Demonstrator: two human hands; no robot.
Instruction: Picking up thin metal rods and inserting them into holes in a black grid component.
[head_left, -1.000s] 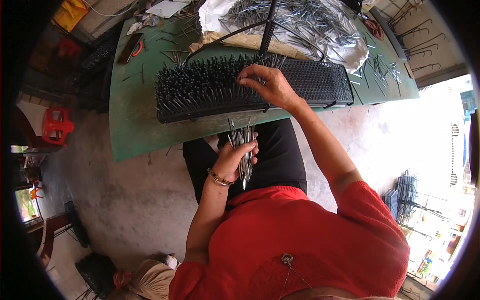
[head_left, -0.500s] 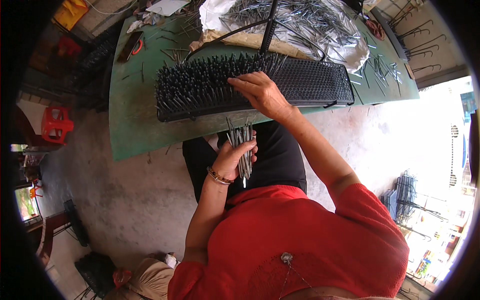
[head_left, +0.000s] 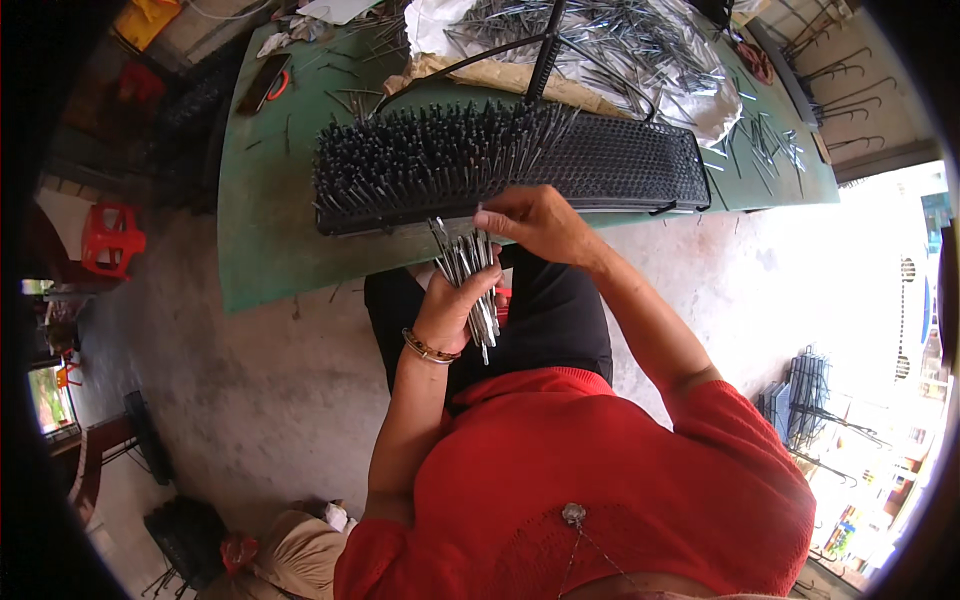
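My left hand (head_left: 452, 305) is wrapped round a bundle of thin silvery metal rods (head_left: 468, 255), held upright below the table edge. At the top of that bundle, my right hand (head_left: 535, 222) has thumb and fingers pinched together, seemingly on the end of one rod. Just beyond both hands lies a long black perforated rack (head_left: 640, 165) on the green table. Its left and middle part bristles with dark upright rods (head_left: 420, 150); the holes on its right part show bare. A black leg frame (head_left: 540, 75) rises behind the rack.
Many loose rods (head_left: 620, 45) lie on white wrapping at the back of the green table (head_left: 265, 215). More rods (head_left: 770, 145) are scattered to the right. Orange-handled scissors (head_left: 279, 86) lie at the left. A red stool (head_left: 112, 240) stands on the floor.
My right hand has come down from the rods in the rack to the top of the bundle. My left hand has shifted slightly left with the bundle, which now tilts more.
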